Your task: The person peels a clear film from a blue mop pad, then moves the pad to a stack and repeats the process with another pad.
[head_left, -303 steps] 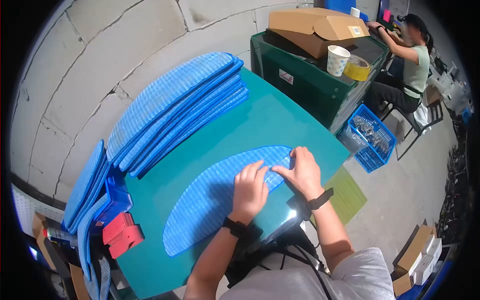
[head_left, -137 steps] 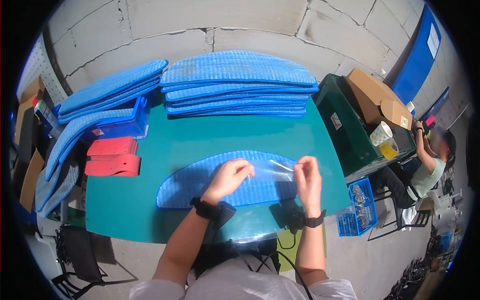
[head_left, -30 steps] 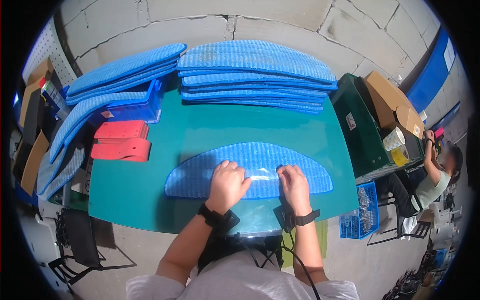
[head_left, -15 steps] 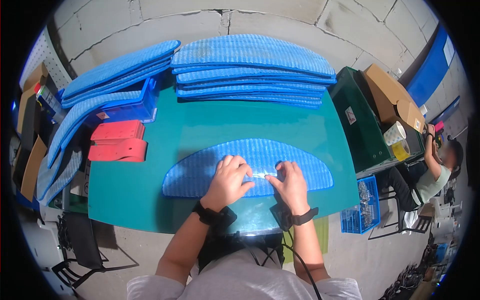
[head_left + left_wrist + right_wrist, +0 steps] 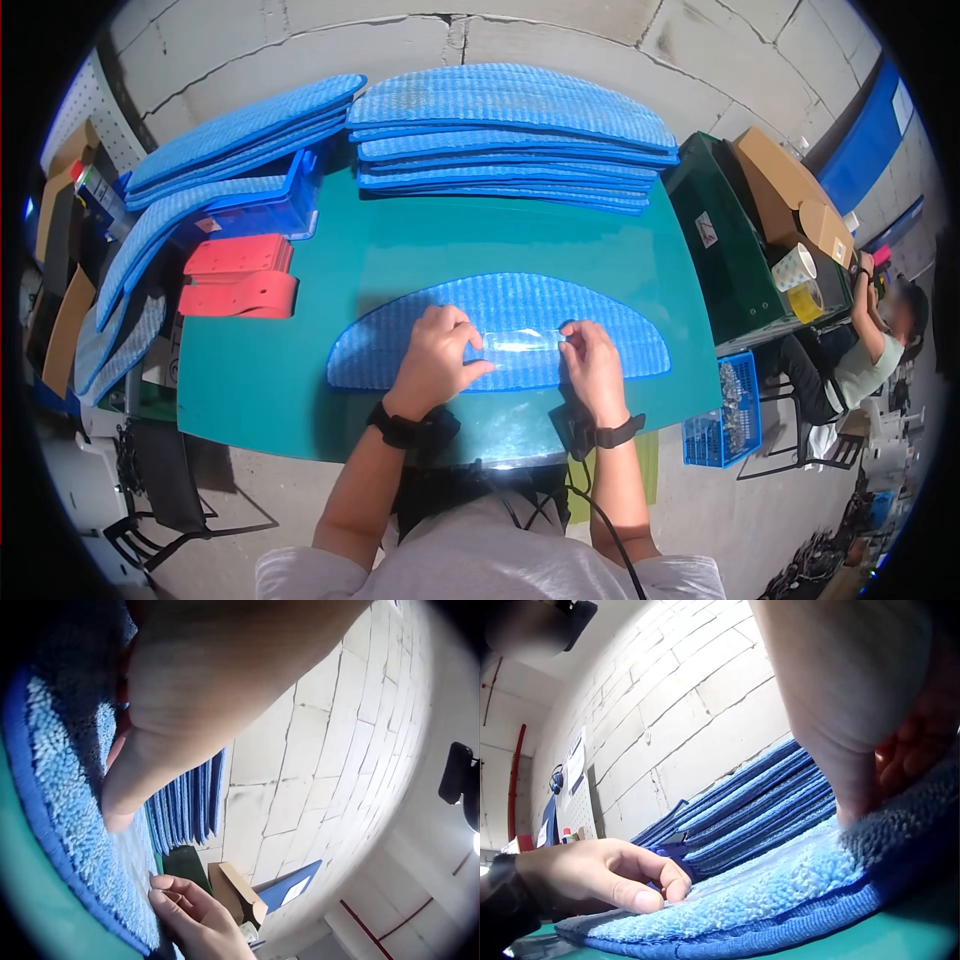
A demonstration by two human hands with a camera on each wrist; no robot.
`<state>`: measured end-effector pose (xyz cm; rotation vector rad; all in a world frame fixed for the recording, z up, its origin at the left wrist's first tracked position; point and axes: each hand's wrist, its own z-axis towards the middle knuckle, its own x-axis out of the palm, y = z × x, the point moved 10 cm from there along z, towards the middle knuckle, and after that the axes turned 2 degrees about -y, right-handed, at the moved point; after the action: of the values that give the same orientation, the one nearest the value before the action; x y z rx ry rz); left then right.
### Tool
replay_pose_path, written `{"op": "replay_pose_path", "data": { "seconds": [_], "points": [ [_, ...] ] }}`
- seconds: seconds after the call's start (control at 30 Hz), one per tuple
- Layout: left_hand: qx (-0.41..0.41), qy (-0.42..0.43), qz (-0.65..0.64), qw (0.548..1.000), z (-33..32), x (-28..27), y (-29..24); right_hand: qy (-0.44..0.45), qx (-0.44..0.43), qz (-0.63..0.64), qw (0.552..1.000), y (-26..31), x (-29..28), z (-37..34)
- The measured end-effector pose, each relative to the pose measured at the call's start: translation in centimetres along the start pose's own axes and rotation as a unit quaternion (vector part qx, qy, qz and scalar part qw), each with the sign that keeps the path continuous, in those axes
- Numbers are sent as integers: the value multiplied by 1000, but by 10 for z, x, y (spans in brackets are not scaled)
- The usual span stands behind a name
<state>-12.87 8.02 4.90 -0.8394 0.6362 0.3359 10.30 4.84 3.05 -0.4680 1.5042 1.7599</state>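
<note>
A blue half-moon pad [image 5: 385, 350] lies on the green table [image 5: 350, 255], its curved edge away from the person. On its middle is a strip of clear film [image 5: 522, 341], between the hands. The left hand [image 5: 430, 362] rests at the film's left end, fingers bent and thumb stretched out on the pad, thumb and forefinger apart. At the film's right end the right hand [image 5: 592, 375] pinches its edge between thumb and forefinger, as the left wrist view also shows [image 5: 196, 919]. The undersides of both palms are hidden.
Blue pads are piled at the table's back [image 5: 510, 100] and back left [image 5: 245, 130], the latter over a blue bin [image 5: 260, 215]. Red pieces [image 5: 238, 278] lie at left. A green cabinet [image 5: 715, 240] stands at right, a person [image 5: 860, 355] sitting beyond.
The left hand has moved a little left and the hands are farther apart, with more of the film showing between them. The right thumb has drawn back beside its forefinger.
</note>
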Motion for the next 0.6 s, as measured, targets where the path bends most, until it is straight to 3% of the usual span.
{"op": "replay_pose_path", "data": {
  "seconds": [0.13, 0.2, 0.43, 0.6],
  "points": [
    [2, 0, -2, 1000, -1, 1, 1, 10, 10, -16, 1000, 1, -1, 2],
    [0, 2, -3, 1000, -2, 1, 2, 11, 61, 34, 997, -13, 2, 2],
    [8, 28, -44, 999, 4, 3, -10, -5, 59, -19, 998, -12, 2, 7],
    [-5, 48, -50, 998, 2, 14, -5, -5, 48, 62, 997, -5, -2, 4]
  ]
}}
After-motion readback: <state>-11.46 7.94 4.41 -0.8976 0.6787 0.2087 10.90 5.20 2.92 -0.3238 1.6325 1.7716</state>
